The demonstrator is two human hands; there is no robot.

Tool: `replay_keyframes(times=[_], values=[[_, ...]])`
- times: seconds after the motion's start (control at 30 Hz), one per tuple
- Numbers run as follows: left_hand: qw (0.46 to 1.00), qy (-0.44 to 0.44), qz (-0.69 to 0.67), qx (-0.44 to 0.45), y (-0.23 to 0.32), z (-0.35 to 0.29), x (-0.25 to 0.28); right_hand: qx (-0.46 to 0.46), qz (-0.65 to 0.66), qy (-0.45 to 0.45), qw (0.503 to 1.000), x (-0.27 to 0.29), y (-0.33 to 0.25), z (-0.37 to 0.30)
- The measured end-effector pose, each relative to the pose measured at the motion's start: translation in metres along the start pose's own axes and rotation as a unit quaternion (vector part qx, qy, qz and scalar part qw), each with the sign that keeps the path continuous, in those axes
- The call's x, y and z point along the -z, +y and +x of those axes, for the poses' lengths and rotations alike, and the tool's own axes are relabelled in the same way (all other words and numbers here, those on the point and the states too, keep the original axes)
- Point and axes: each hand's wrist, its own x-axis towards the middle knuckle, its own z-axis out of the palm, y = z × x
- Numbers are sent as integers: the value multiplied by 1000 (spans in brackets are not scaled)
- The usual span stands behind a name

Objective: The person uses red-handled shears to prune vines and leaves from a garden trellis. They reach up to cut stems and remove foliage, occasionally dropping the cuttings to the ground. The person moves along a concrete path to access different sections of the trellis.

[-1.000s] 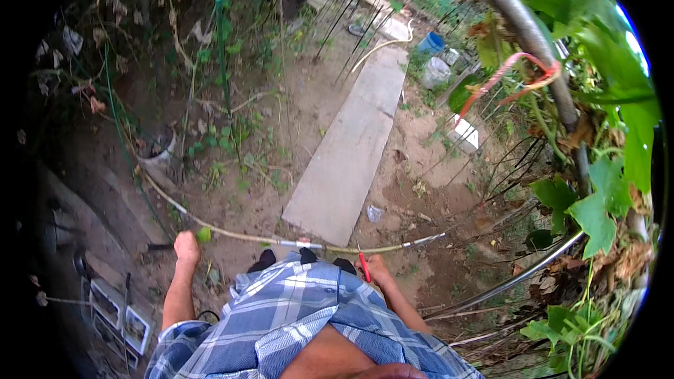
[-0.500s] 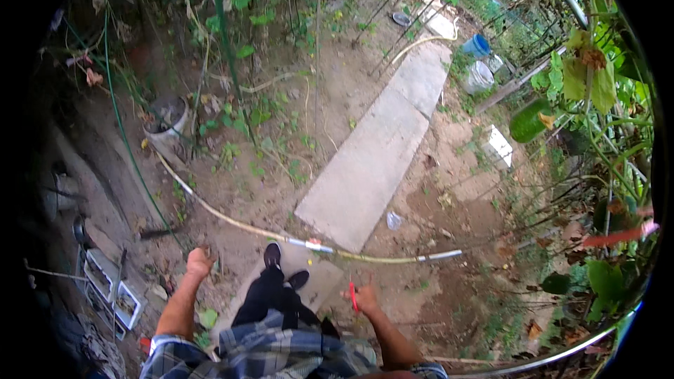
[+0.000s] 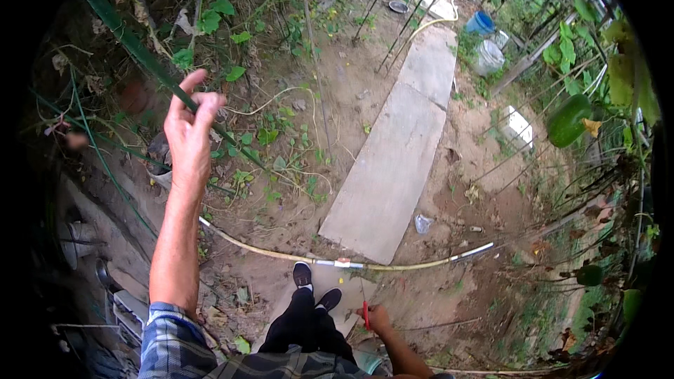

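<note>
My left hand is raised over the plants on the left, thumb and fingers closed around a green garden stake. The stake slants from upper left down toward the vines in the middle. Low beside my legs, my right hand is closed on red-handled scissors. Their thin blades point away from me and are hard to make out. Leafy vines and dry leaves surround the stake.
A pale hose curves across the ground before my shoes. Beyond lies a concrete slab path. Blue bucket, white bucket and white box stand at right. A green gourd hangs from the right-hand vines.
My left hand has risen from beside my body and taken hold of the green stake, which now leans more. My right hand stays low with the scissors. The view has shifted.
</note>
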Motion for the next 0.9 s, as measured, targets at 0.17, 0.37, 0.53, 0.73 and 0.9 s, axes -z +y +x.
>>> replay_keyframes(times=[0.17,0.37,0.53,0.73,0.9], values=[[993,41,-108,9,-31,13,-2,-12,18,19,1000,17,-41,-3],[996,0,-83,-44,-30,4,-19,-60,145,69,985,55,-84,-10],[995,5,-87,-46,-32,11,-18,-62,207,103,971,80,-82,-4],[996,39,-74,-43,-37,18,-15,-103,274,127,948,128,-89,-2],[983,140,-104,55,-28,26,-1,-158,286,106,939,165,-46,30]])
